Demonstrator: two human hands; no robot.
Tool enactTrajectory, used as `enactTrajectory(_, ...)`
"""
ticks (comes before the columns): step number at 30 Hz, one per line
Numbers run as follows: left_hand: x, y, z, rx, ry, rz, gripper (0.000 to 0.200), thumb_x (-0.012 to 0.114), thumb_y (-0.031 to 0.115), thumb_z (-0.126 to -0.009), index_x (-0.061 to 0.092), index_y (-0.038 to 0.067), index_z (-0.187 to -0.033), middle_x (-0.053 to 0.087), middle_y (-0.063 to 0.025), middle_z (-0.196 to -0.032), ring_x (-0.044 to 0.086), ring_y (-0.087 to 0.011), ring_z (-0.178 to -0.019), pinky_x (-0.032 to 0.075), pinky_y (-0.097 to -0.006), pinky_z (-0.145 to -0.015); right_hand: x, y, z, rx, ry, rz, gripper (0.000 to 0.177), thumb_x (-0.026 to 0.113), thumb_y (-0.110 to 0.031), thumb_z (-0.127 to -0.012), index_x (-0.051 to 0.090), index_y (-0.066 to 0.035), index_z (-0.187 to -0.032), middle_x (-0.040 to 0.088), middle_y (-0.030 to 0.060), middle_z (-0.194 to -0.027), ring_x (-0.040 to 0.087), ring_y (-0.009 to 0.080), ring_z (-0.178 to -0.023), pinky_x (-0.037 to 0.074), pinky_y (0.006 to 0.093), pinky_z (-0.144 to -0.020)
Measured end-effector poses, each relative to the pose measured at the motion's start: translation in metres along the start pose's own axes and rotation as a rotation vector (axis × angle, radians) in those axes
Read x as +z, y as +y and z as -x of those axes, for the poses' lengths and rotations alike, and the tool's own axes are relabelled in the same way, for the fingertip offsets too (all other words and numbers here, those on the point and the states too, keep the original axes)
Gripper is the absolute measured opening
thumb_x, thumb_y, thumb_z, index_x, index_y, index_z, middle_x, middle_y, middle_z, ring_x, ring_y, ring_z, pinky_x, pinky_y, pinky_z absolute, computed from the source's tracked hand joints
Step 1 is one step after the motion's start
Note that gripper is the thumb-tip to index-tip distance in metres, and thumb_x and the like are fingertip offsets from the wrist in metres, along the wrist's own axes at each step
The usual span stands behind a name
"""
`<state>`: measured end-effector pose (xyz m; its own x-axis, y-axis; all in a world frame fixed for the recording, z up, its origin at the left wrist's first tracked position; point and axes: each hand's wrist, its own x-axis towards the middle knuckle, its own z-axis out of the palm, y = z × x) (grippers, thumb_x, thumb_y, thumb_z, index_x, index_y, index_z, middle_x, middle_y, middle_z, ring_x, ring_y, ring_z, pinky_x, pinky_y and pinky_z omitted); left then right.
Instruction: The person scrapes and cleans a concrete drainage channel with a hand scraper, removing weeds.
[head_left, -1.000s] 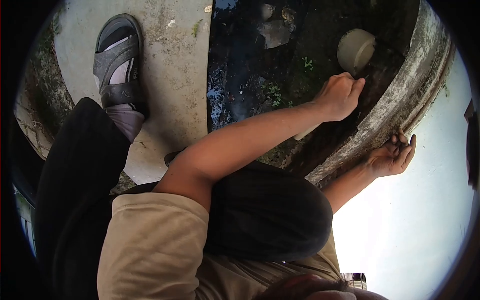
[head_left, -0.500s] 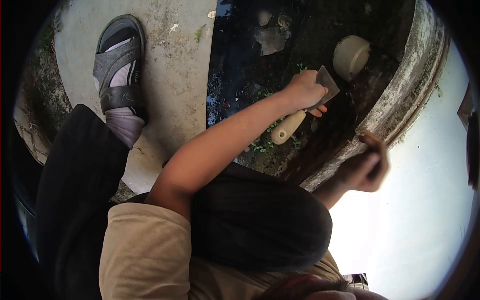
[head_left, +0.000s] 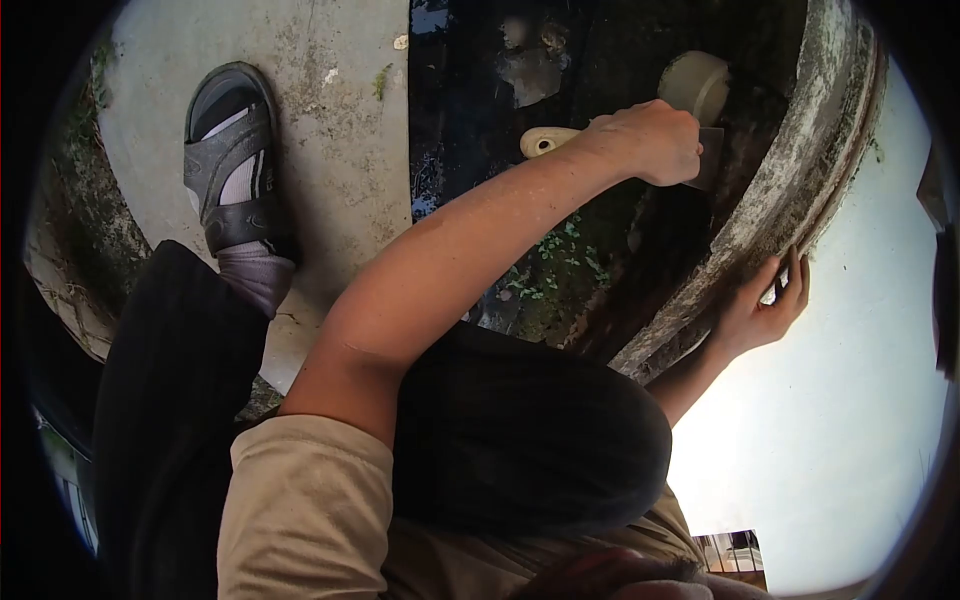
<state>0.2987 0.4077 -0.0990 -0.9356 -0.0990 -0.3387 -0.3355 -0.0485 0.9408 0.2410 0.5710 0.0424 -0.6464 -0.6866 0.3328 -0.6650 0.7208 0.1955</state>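
My left hand [head_left: 650, 145] is closed around a scraper above a dark, wet gutter. The scraper's pale handle [head_left: 548, 142] sticks out behind my wrist, toward the left. Beyond my knuckles, part of its flat blade [head_left: 711, 158] shows on the right, against the dark gutter side. Just above the fist sits a pale, rounded object [head_left: 697, 82], perhaps a pipe end, partly covered by my hand. My right hand [head_left: 765, 312] is open, fingers spread, at the white wall beside the stained ledge; contact is hard to confirm.
A curved, weathered ledge [head_left: 765, 200] runs along the base of the white wall [head_left: 850, 400]. Small green plants [head_left: 562, 255] grow in the gutter [head_left: 460, 110]. On the left, my sandalled foot [head_left: 235, 165] stands on a concrete slab [head_left: 340, 130]. My bent knee [head_left: 620, 440] lies between my arms.
My left hand has moved right and slightly up, turning the scraper so its handle now points left. My right hand has opened and moved right to the wall.
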Motion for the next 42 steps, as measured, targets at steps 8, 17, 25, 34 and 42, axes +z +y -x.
enactTrajectory(8, 0.0, 0.026, 0.009, -0.062, 0.072, 0.003, 0.023, 0.053, 0.007, -0.082, 0.067, 0.002, -0.099, 0.068, -0.0229, -0.1, 0.067, -0.0367, -0.097, 0.055, -0.0443, -0.08, 0.03, 0.003, 0.009, -0.051, 0.127, 0.031, 0.041, 0.064, -0.023, -0.089, 0.057, 0.004, -0.118, 0.061, 0.0201, -0.113, 0.061, 0.0345, -0.104, 0.049, 0.0403, -0.087)
enactTrajectory(17, 0.021, 0.002, -0.031, -0.178, -0.091, 0.031, 0.027, 0.053, 0.014, -0.087, 0.068, 0.005, -0.107, 0.068, -0.0179, -0.106, 0.066, -0.0354, -0.1, 0.054, -0.0433, -0.084, 0.03, 0.004, 0.005, -0.015, 0.075, -0.031, 0.048, 0.063, -0.029, -0.09, 0.055, 0.007, -0.12, 0.059, 0.0214, -0.115, 0.058, 0.0346, -0.109, 0.045, 0.0422, -0.094)
enactTrajectory(25, 0.032, 0.001, -0.044, -0.256, -0.112, -0.014, 0.024, 0.054, 0.01, -0.082, 0.072, 0.003, -0.097, 0.068, -0.0198, -0.105, 0.066, -0.0354, -0.101, 0.054, -0.042, -0.084, 0.027, 0.003, 0.005, 0.002, 0.055, -0.104, 0.049, 0.067, -0.027, -0.087, 0.055, 0.007, -0.121, 0.059, 0.0212, -0.117, 0.056, 0.0333, -0.113, 0.043, 0.0418, -0.098)
enactTrajectory(34, 0.035, 0.001, -0.057, -0.24, -0.121, -0.085, 0.024, 0.055, 0.012, -0.084, 0.072, 0.004, -0.099, 0.069, -0.0178, -0.106, 0.067, -0.0328, -0.101, 0.055, -0.0398, -0.083, 0.026, 0.0, 0.006, 0.087, 0.026, -0.21, 0.048, 0.066, -0.025, -0.088, 0.054, 0.006, -0.122, 0.058, 0.0203, -0.121, 0.053, 0.0335, -0.117, 0.039, 0.0427, -0.102)
enactTrajectory(42, -0.021, 0.003, -0.02, -0.314, -0.193, 0.066, 0.023, 0.054, 0.016, -0.086, 0.071, 0.003, -0.095, 0.069, -0.0149, -0.077, 0.07, -0.0282, -0.077, 0.055, -0.0403, -0.076, 0.023, 0.01, 0.007, 0.092, 0.009, -0.402, 0.045, 0.063, -0.021, -0.09, 0.054, 0.007, -0.124, 0.056, 0.0206, -0.124, 0.052, 0.0324, -0.119, 0.037, 0.0429, -0.104)
